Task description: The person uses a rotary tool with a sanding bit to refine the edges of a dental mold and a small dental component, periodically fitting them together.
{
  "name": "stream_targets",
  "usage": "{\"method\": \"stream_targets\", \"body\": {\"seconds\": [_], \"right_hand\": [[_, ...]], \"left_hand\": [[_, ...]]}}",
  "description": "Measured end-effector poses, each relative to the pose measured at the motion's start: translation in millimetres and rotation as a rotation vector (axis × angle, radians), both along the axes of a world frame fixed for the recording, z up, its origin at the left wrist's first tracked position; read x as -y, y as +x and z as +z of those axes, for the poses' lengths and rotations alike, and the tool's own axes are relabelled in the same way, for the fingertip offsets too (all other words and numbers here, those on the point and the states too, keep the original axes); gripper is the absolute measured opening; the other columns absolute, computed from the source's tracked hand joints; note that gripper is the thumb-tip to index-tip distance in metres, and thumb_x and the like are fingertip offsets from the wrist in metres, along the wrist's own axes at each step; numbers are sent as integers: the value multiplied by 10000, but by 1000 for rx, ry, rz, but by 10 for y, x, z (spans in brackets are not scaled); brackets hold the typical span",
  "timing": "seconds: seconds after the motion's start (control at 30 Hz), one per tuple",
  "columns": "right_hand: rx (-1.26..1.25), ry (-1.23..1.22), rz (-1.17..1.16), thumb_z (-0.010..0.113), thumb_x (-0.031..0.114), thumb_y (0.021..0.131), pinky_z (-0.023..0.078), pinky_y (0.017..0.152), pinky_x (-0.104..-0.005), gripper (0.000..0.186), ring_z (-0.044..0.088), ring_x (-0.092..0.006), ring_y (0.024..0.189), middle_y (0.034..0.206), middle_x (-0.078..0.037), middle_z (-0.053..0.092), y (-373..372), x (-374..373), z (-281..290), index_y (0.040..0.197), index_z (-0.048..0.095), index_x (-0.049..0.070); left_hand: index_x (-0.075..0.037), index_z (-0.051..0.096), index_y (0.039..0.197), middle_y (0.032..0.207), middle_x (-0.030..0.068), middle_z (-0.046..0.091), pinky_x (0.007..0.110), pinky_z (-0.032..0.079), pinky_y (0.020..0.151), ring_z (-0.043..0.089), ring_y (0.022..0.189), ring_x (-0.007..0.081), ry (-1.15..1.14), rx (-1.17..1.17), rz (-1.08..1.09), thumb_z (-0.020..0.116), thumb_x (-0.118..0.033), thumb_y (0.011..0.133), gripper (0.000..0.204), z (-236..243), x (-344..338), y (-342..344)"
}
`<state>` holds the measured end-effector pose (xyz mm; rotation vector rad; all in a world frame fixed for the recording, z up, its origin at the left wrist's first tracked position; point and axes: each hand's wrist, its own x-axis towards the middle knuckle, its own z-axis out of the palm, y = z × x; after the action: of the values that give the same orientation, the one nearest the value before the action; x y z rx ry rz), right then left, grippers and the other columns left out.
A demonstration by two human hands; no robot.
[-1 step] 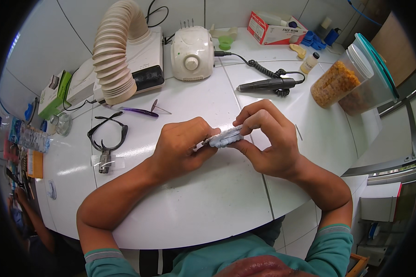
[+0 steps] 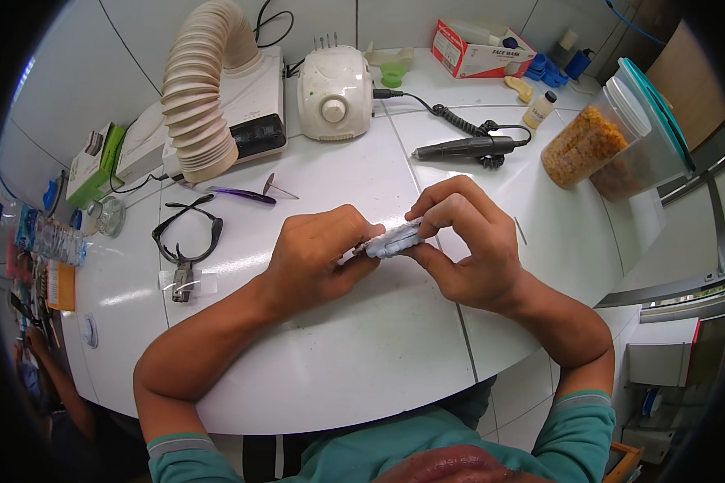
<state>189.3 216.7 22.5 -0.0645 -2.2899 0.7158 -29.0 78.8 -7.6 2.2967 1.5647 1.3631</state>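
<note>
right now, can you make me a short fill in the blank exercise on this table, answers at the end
1. The left hand shares its grip on the pale blue molded piece with the ____ hand.
2. In this view, the ribbed hose is on the ____ side of the white control box.
3. The cardboard carton at the back is red and ____.

Missing words: right; left; white

Across bench (image 2: 338, 362): duct hose (image 2: 193, 97) lies left of micromotor unit (image 2: 335, 97), handpiece (image 2: 463, 149) right, granule jar (image 2: 584, 145) farther right — moulded piece (image 2: 395, 240) before the unit, between left hand (image 2: 318, 251) and right hand (image 2: 474, 249).
</note>
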Motion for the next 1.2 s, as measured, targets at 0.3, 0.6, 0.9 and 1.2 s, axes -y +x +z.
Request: {"method": "stream_targets", "body": {"seconds": [0.3, 0.6, 0.9, 1.2], "right_hand": [[-41, 66, -29, 891, -110, 776, 640, 755, -362, 361, 756, -273, 951, 1122, -143, 673, -12, 41, -17, 993, 634, 20], [-68, 54, 1, 874, -129, 786, 630, 763, -351, 329, 745, -252, 941, 1147, -158, 652, -17, 50, -19, 1006, 672, 10], [-55, 4, 38, 877, -132, 774, 615, 752, -356, 365, 730, -249, 934, 1157, -153, 636, -36, 61, -2, 1025, 658, 18], [-28, 35, 54, 855, -157, 750, 615, 737, -361, 385, 718, -254, 909, 1135, -154, 651, -18, 33, -46, 1010, 626, 11]], "left_hand": [[-44, 711, 1077, 890, 102, 714, 391, 557, 625, 714, 708, 304, -106, -151, 36, 856, -14, 775, 337, 16, -1, 74], [-43, 687, 1112, 921, 108, 670, 416, 545, 605, 679, 688, 313, -79, -202, 65, 837, -24, 798, 348, 9, 20, 107], [-32, 671, 1090, 905, 108, 648, 405, 530, 570, 663, 653, 295, -66, -224, 77, 843, -27, 797, 340, -3, 38, 127], [-31, 662, 1095, 908, 111, 644, 411, 532, 574, 655, 653, 305, -74, -206, 39, 844, -20, 778, 365, -19, 39, 124]]}}
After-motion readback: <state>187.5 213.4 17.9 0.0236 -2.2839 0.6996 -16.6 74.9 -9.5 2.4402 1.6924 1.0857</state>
